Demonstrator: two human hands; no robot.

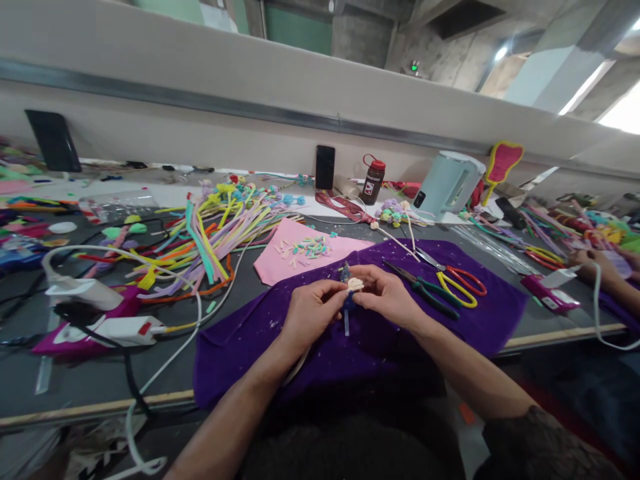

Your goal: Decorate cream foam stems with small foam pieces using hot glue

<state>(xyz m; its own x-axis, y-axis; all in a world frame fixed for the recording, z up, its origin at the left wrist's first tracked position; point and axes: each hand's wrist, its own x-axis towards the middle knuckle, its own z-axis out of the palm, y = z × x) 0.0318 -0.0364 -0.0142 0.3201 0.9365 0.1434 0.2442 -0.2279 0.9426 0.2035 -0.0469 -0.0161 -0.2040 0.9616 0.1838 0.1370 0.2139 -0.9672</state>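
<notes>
Over a purple cloth, my left hand and my right hand meet with fingertips closed on a small cream pipe-cleaner flower. A cream stem hangs below my left hand. Just behind and under the fingers is a dark blue tool, apparently a glue gun, with a clear stick pointing toward me; my fingers hide most of it. Green-handled pliers and scissors with red and yellow handles lie right of my right hand. Small coloured pieces are scattered on a pink sheet.
Bundled coloured pipe cleaners lie at the left, near power strips with trailing cables. Along the back stand a phone, a brown bottle and a pale blue kettle. Another person's hand is at the far right.
</notes>
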